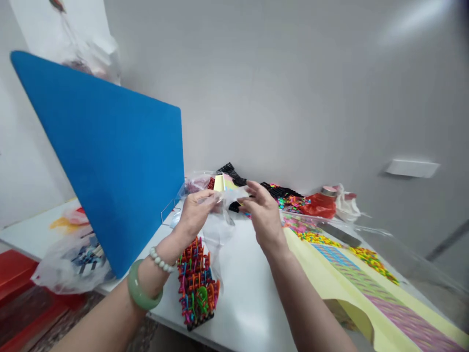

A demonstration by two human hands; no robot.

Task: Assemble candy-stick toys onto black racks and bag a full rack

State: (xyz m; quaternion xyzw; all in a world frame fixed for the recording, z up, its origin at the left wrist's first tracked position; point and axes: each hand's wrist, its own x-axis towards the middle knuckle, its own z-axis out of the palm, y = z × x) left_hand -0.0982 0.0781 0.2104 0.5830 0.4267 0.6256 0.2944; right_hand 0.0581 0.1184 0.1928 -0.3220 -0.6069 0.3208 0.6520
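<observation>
My left hand [197, 211], with a beaded bracelet and a green bangle on its wrist, pinches the edge of a clear plastic bag [231, 196]. My right hand [263, 213] has curved fingers at the bag's other side, with the film between them. The bag hangs crumpled between both hands, above the white table. Below my left hand lies a black strip of many coloured claw clips [198, 283], mostly red and orange. A pale yellow card or box [219, 183] shows just behind the bag, partly covered.
A blue divider panel [120, 146] stands on the left. At right lie a yellow sheet with patterned strips [381, 293], small yellow and red pieces [318, 238], and a red bag [319, 205]. Black trays [232, 172] are by the wall. A bag of dark pieces [78, 261] sits left.
</observation>
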